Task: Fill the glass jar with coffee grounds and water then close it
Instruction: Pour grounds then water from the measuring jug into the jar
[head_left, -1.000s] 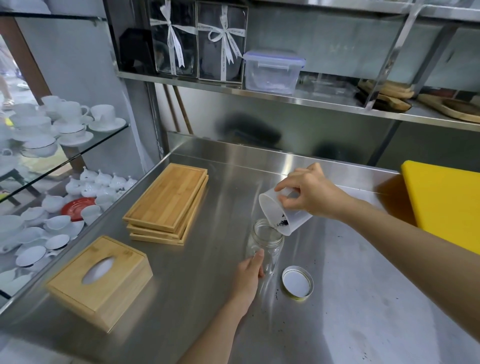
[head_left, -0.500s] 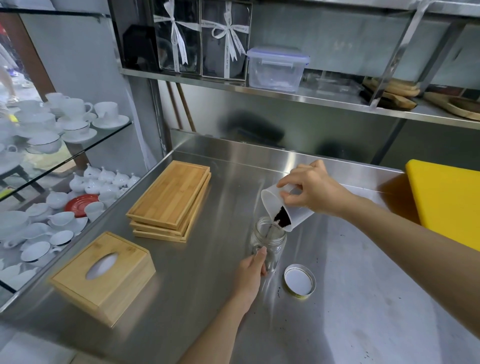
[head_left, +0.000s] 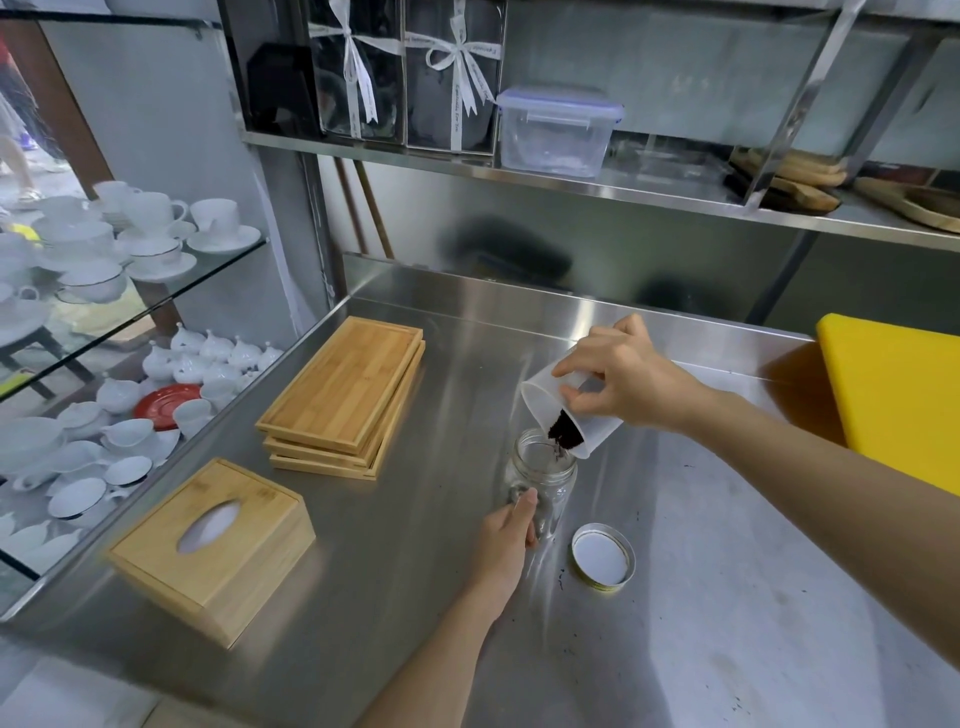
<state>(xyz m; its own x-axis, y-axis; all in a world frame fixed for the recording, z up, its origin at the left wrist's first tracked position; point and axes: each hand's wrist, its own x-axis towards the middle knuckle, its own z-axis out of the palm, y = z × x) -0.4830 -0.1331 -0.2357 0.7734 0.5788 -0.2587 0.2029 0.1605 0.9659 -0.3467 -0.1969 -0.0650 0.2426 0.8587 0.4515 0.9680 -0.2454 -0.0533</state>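
A clear glass jar stands upright and uncapped on the steel counter. My left hand grips its lower near side. My right hand holds a translucent plastic cup tilted steeply over the jar's mouth. Dark coffee grounds sit at the cup's lower lip and spill into the jar. The jar's lid lies upside down on the counter just right of the jar.
A stack of bamboo trays and a wooden tissue box lie to the left. A yellow board is at the right edge. A few spilled grounds speck the counter. White crockery fills glass shelves on the left.
The cup has tipped further and the grounds have slid down to its lip, falling into the jar. My left hand has stayed on the jar.
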